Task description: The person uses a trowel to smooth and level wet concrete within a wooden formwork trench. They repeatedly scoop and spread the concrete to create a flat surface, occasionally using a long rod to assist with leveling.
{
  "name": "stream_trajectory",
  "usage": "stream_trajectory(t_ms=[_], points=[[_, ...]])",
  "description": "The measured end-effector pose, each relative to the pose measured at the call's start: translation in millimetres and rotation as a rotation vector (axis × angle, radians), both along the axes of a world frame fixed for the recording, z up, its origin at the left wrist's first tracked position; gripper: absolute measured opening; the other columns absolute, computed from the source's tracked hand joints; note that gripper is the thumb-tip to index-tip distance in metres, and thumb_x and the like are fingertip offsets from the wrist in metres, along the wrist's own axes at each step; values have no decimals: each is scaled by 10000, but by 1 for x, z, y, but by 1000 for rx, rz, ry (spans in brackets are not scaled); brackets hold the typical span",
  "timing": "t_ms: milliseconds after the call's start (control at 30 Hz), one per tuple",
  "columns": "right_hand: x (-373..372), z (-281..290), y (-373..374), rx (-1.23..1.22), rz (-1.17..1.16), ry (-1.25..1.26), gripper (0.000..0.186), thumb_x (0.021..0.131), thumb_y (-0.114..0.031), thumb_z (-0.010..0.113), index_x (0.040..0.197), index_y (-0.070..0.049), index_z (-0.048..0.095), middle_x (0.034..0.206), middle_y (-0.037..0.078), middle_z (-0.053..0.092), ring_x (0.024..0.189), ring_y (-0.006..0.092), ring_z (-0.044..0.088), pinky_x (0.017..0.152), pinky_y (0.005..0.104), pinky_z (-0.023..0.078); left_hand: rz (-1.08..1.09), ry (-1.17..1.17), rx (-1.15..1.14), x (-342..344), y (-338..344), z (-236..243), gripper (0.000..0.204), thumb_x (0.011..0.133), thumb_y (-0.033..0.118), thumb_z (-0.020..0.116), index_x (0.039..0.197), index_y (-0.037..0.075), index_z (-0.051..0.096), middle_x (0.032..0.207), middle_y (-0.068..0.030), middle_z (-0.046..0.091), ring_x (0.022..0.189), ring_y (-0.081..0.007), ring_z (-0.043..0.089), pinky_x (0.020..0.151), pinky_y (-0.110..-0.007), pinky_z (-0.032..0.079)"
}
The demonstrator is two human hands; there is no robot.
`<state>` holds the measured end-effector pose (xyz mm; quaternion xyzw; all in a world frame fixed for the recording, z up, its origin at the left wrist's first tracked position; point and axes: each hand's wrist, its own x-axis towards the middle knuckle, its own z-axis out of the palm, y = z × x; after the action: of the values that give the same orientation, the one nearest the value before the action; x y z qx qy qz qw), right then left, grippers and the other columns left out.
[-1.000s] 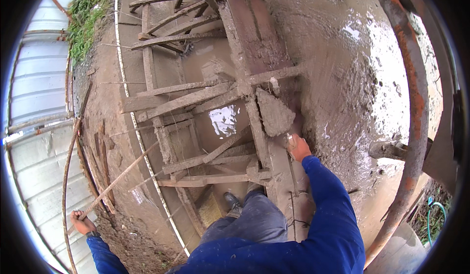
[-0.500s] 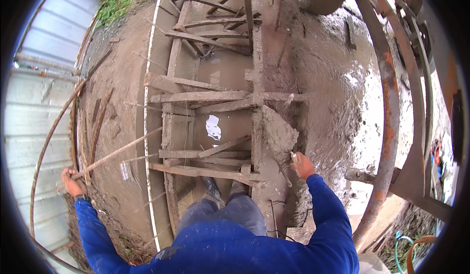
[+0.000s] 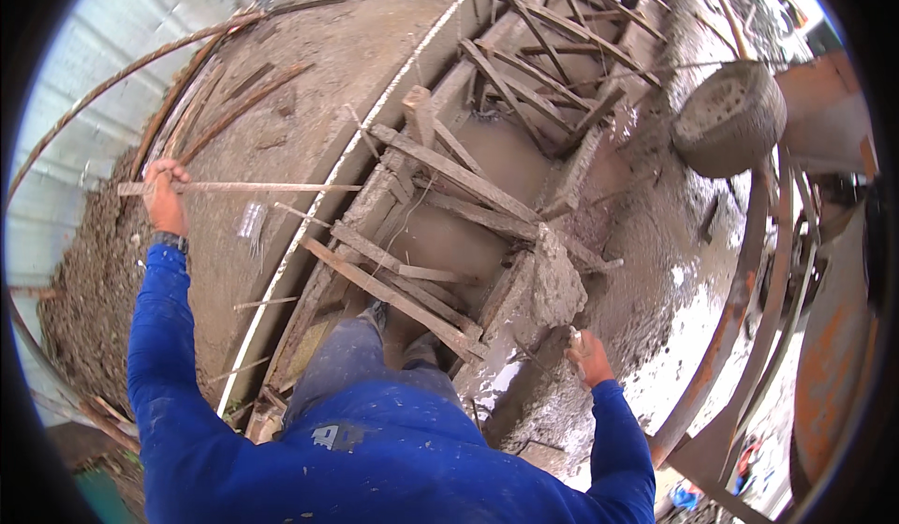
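Between timber braces [image 3: 456, 177] in a muddy trench, you clasp a long rod [image 3: 272, 187] in your left hand [image 3: 166, 194], its far end across a white strip [image 3: 375, 112], while your right hand [image 3: 588, 359] clenches the handle of a mud-caked trowel [image 3: 559, 285], blade pointing away beside the wooden frame.

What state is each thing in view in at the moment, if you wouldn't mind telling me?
Rod: held near one end
Left hand: closed around the rod
Trowel: blade caked with grey mud
Right hand: closed on the trowel's handle
Wooden braces: mud-stained, spanning the trench
Water: murky brown, pooled among the braces
Curved pipe: rust-patched
Round drum-like thing: coated in mud
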<state>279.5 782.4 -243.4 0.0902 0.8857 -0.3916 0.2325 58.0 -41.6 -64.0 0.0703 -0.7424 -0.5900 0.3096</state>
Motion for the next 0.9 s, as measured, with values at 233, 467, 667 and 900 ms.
stream_trajectory(t_ms=[233,467,667,900], points=[[-63,37,-62,-25,121,-28,275,815,-150,727,964,-6,547,817,82,543,781,214,559,733,392,477,-97,63,-13,4,26,7,145,958,-9,433,941,56,562,828,-57,558,700,-142,542,669,-293,480],[-116,-18,-143,-116,186,-60,253,850,-156,715,1007,-52,546,793,22,515,630,101,512,531,319,461,-242,160,59,3,19,5,153,979,-25,425,967,61,550,806,-63,551,670,-136,505,632,-284,461],[-170,2,-292,-85,172,26,271,841,-176,722,972,-19,544,809,155,563,722,324,549,644,445,464,-305,285,115,5,-2,-17,221,965,-68,444,901,56,615,742,-75,585,611,-143,517,521,-278,446],[-207,19,-394,-280,48,-112,211,899,-116,702,972,-40,520,750,49,541,581,132,551,496,326,465,-364,356,149,16,11,-12,203,978,-54,503,896,47,660,698,-78,606,540,-164,524,487,-314,428]])
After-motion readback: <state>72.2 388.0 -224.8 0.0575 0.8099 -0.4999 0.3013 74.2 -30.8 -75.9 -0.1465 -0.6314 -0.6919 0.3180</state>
